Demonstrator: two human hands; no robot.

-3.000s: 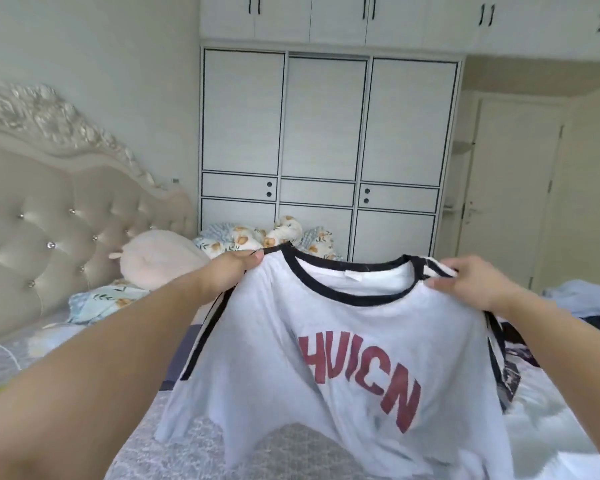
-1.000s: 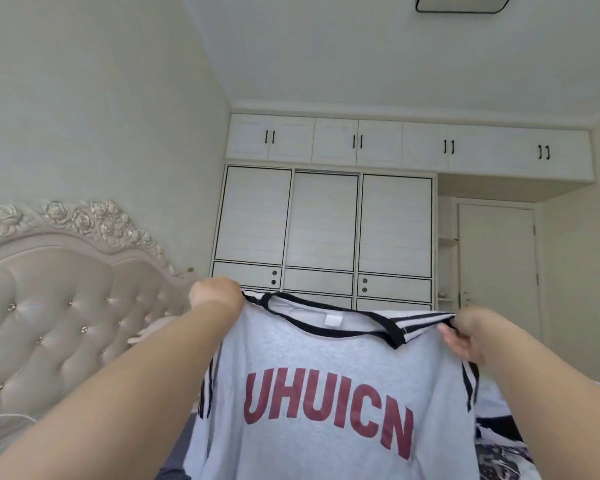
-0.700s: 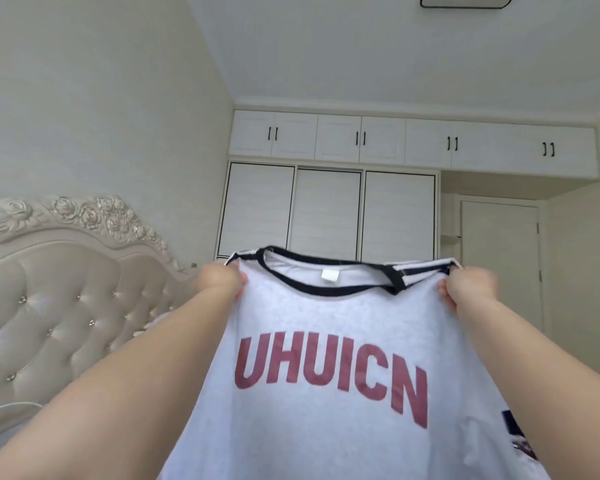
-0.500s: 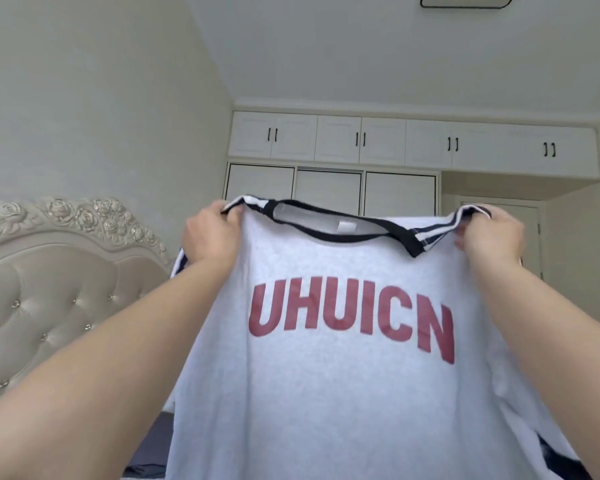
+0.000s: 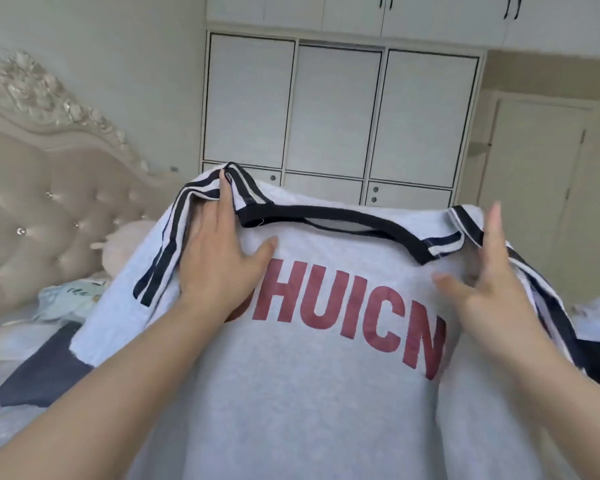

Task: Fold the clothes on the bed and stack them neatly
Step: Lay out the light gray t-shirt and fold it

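Head view: a grey T-shirt (image 5: 326,393) with a black neckband, black-and-white shoulder stripes and red lettering reading "HUICN" is spread out in front of the camera, above the bed (image 5: 11,420), its printed side facing up towards the viewer. The left hand (image 5: 219,258) is laid flat on the shirt's left shoulder, fingers straight and reaching to the striped seam, thumb stretched out towards the first red letter, which is partly covered by the hand. The right hand (image 5: 482,275) is held with fingers straight and extended at the shirt's right shoulder, beside the striped collar end, thumb spread over the grey cloth; whether the fingers are touching the fabric cannot be told. Neither hand is curled round anything. A dark blue garment (image 5: 39,375) is seen lying on the bed towards its left edge, partly under the shirt's sleeve. A tufted beige headboard (image 5: 49,216) with carved trim is seen at the bed's left end, and a white wardrobe (image 5: 340,112) is seen against the far wall.
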